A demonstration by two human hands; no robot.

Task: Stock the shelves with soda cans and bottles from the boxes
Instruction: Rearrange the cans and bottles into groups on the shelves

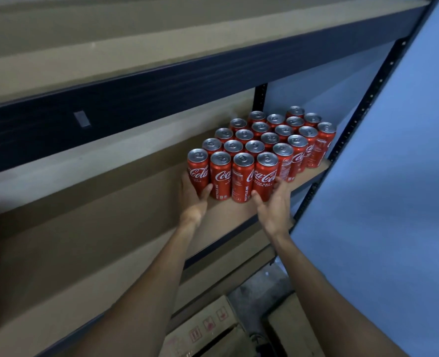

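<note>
Red slim cans [262,148], silver-topped, stand packed in rows on the shelf [228,211], centre right of the frame. We see the left grip [194,194] and right grip [275,204] clasping the front corner cans — fingertips hidden behind them. Bottom edge: cardboard boxes [208,328], cut off, markings blurred.

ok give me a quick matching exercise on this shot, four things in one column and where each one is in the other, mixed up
1 left hand
2 right hand
3 cans
4 boxes

a low down, below the shelf
b holding the front row's right-end can
c upright in a block at the shelf's right end
d holding the front row's left-end can

Pairs: 1-d, 2-b, 3-c, 4-a
</note>
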